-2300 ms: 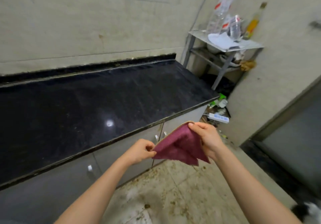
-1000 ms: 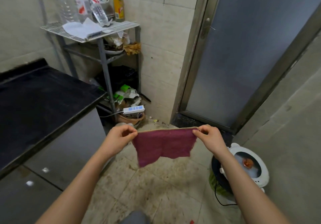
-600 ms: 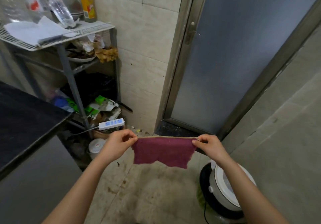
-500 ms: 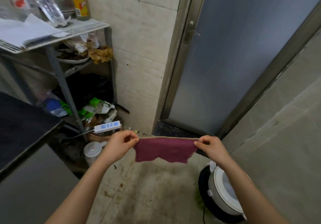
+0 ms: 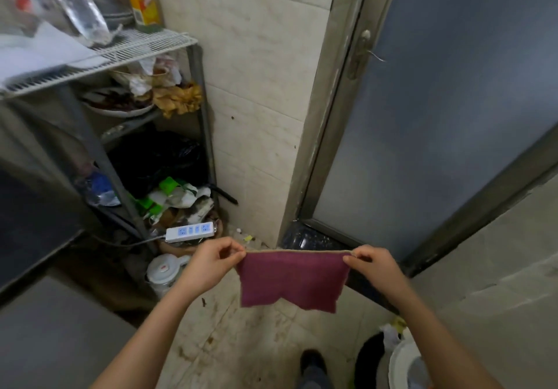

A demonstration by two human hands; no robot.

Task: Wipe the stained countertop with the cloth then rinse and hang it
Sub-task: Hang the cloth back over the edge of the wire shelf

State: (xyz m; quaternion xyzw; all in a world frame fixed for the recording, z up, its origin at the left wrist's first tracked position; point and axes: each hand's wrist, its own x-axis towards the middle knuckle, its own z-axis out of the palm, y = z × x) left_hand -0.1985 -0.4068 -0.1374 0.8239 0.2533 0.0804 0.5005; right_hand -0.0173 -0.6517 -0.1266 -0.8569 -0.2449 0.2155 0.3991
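Note:
A maroon cloth (image 5: 291,277) hangs stretched between my two hands in front of me, above the dirty floor. My left hand (image 5: 211,260) pinches its top left corner and my right hand (image 5: 373,263) pinches its top right corner. The cloth's top edge is taut and its lower edge hangs loose and uneven. Only the dark corner of the black countertop (image 5: 27,231) shows at the left edge, well away from the cloth.
A metal wire rack (image 5: 126,50) with bottles, paper and clutter stands at left, with a white power strip (image 5: 191,232) and a white lidded pot (image 5: 164,271) below. A frosted glass door (image 5: 447,110) fills the right. A white-rimmed appliance (image 5: 401,361) sits at bottom right beside my shoe (image 5: 312,367).
The view has swung right from the countertop to the rack and door. The cloth went from folded to spread flat between both hands, which keep their grip.

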